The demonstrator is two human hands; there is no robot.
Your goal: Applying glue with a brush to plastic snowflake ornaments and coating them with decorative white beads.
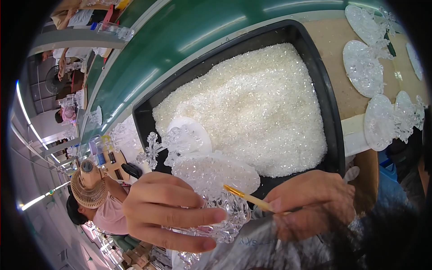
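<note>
Right hand (310,198): my fingers pinch a brush (247,198). Left hand (168,209): my fingers hold a clear ornament (235,211) over the near edge of the black tray (332,117); disc (209,173) flecked, so part done, remainder unclear through glare. Right of tray: similar ornaments (363,67).

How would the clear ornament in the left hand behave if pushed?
The clear ornament is probably stiff: its glassy curls hold crisp shapes. Those thin, protruding curls might snap if knocked. Its shiny parts could be slippery, though the speckled disc may feel rougher.
</note>
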